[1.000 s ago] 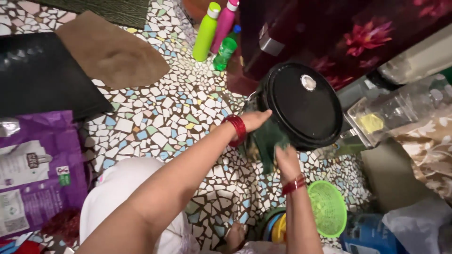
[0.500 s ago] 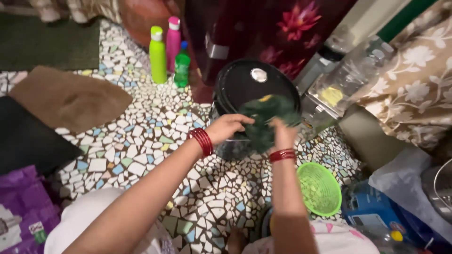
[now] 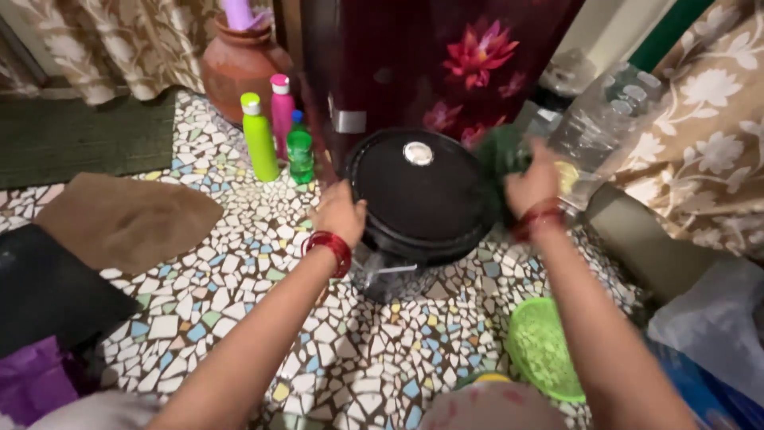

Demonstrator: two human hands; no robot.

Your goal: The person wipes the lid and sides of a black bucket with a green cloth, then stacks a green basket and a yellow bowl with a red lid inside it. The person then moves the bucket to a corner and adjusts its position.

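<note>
Beside the black lidded pot (image 3: pixel 422 195), my right hand (image 3: pixel 532 185) has lifted away clenching the green cloth (image 3: pixel 500 153); my left hand (image 3: pixel 341 213) now steadies its rim, fingers curled.

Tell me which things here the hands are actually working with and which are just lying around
In use: black lid on the container, left hand at its rim; green cloth in right hand.

Lying about: bottles, clay pot, green basket, brown mat.
</note>
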